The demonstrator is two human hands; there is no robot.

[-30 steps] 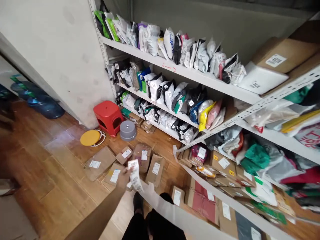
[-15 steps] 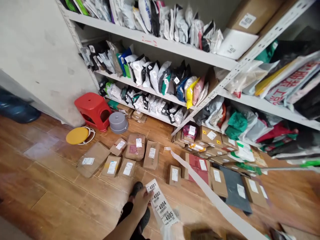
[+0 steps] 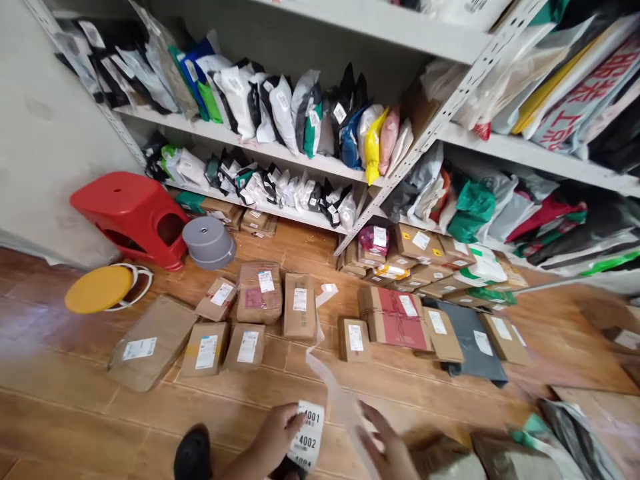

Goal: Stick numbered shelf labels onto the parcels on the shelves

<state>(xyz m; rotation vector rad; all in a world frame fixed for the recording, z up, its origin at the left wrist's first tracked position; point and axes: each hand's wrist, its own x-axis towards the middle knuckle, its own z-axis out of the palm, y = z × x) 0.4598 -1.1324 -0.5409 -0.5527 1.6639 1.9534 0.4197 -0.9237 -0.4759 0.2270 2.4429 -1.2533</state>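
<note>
My left hand sits at the bottom centre, its fingers pinched on a strip of numbered labels printed 4001 and 4002. My right hand is just right of it, blurred, its fingers touching the long white backing strip that trails from the labels up across the floor. Several labelled cardboard parcels lie on the wooden floor ahead of both hands. A brown parcel shows partly under my right hand.
White shelves packed with bagged parcels run along the back and right. A red stool, a grey round tub and a yellow disc stand at the left by the wall. My black shoe shows at the bottom.
The view has dropped and moved closer to the floor parcels. My left hand with the labels came down and nearer. My right hand has come into view at the backing strip.
</note>
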